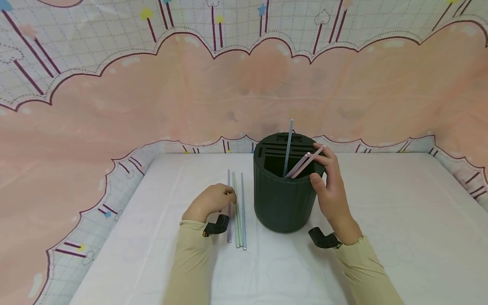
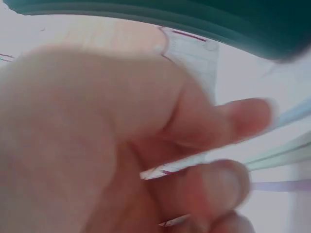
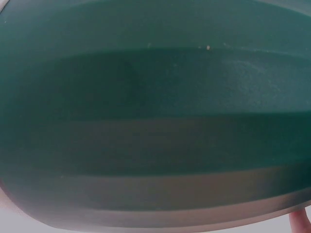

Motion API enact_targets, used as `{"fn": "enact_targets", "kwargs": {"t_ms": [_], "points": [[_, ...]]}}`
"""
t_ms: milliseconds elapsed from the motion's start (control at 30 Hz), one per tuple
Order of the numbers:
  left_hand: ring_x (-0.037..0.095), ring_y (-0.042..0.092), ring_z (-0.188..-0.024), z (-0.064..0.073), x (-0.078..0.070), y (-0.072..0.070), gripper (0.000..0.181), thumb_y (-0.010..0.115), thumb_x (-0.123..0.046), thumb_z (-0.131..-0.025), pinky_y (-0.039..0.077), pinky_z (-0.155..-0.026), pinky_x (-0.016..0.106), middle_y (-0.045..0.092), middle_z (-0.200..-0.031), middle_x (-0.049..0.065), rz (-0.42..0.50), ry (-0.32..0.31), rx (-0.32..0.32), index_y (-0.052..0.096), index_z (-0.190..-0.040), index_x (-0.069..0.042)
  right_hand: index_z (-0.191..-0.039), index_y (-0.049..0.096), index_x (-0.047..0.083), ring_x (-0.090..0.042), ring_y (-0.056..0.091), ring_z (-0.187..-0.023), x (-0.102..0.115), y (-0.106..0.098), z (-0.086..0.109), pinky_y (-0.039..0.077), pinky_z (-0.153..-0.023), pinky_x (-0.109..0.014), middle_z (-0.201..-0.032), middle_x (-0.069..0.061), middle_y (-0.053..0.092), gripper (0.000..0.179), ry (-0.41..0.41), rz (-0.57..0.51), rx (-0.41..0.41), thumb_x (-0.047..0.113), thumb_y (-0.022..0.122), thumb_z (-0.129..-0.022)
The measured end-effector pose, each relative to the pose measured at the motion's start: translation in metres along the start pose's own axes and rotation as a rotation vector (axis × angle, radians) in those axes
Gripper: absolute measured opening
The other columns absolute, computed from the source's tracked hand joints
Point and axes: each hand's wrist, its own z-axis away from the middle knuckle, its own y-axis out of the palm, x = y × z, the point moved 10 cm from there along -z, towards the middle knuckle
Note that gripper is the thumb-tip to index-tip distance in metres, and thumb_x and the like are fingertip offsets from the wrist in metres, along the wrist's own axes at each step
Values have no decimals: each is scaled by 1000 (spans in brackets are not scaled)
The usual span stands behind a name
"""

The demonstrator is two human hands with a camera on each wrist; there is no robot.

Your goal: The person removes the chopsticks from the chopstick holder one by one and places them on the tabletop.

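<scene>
A printed backdrop (image 1: 213, 101) walls in your white table (image 1: 404, 203).
In your head view the backdrop rises past the table's far edge and runs down both sides, mostly peach, with a maroon scalloped outline (image 1: 213, 57) and pale glints (image 1: 392, 43); above the scallops you see a white band with a fine blue grid (image 1: 114, 25), maroon bars (image 1: 213, 27), yellow and blue stars (image 1: 261, 9) and a dotted shape (image 1: 322, 17). You find the pattern again lower left, with one more blue star. Your table's surface shows faint creases. Your left wrist view catches a slice of backdrop, blurred.
</scene>
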Motion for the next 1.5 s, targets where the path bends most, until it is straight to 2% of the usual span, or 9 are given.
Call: {"fn": "enact_targets", "kwargs": {"t_ms": [133, 367, 433, 533, 633, 800, 1067, 1267, 1500], "points": [[14, 54, -70, 9, -17, -30, 20, 48, -26, -90, 44, -63, 31, 62, -87, -1, -10, 70, -216, 65, -95, -17, -121, 47, 8, -22, 16, -133, 0, 0, 0, 15, -105, -45, -140, -1, 30, 51, -6, 0, -1, 48, 44, -89], [10, 52, -72, 48, -64, -82, 15, 50, -18, -90, 44, -60, 26, 57, -85, -4, 1, 344, -713, 63, -97, -16, -121, 46, 6, -22, 16, -133, 5, 1, 1, 14, -105, -46, -140, -3, 30, 51, 0, -12, 0, 46, 44, -90], [9, 53, -77, 62, -80, -90, 16, 50, -15, -89, 45, -61, 23, 57, -89, -3, 12, 432, -810, 63, -98, -15, -121, 46, 7, -22, 16, -133, 1, 0, 2, 14, -104, -47, -140, -1, 30, 53, 1, -1, 0, 49, 44, -89], [10, 52, -84, 79, -104, -96, 18, 49, -16, -90, 46, -66, 22, 56, -97, -2, 32, 563, -893, 63, -101, -13, -121, 46, 7, -22, 16, -133, 2, 0, 1, 14, -104, -47, -140, -2, 30, 53, -3, -1, -3, 49, 44, -89], [13, 52, -96, 91, -128, -93, 22, 50, -22, -91, 44, -80, 24, 57, -107, -1, 35, 677, -908, 62, -106, -12, -121, 46, 6, -22, 16, -133, 3, 0, 0, 14, -104, -47, -140, -2, 30, 54, -8, 0, -4, 49, 44, -89], [18, 44, -116, 92, -158, -75, 32, 50, -32, -91, 30, -99, 27, 57, -116, 2, -26, 798, -830, 60, -113, -10, -121, 46, 7, -22, 17, -133, 3, -2, -1, 16, -104, -46, -140, -1, 30, 52, -6, -6, -9, 48, 45, -89], [17, 43, -118, 95, -177, -59, 27, 48, -31, -91, 30, -98, 41, 62, -106, -4, -132, 786, -835, 63, -106, -15, -120, 46, 5, -23, 19, -132, 6, 0, -2, 18, -104, -42, -139, -3, 30, 54, -31, -26, -6, 48, 45, -88], [13, 47, -111, 97, -187, -49, 29, 48, -34, -91, 22, -100, 51, 62, -101, -5, -224, 749, -828, 63, -105, -15, -120, 46, 4, -23, 20, -131, 5, -1, -3, 17, -104, -43, -139, -4, 31, 55, -43, -24, -12, 50, 45, -88], [10, 53, -95, 97, -183, -53, 22, 51, -27, -91, 25, -100, 48, 62, -92, -6, -146, 743, -815, 64, -100, -13, -120, 47, 3, -24, 21, -131, 3, 0, -1, 19, -104, -36, -138, -4, 32, 57, -44, -19, -15, 50, 45, -88]]}}
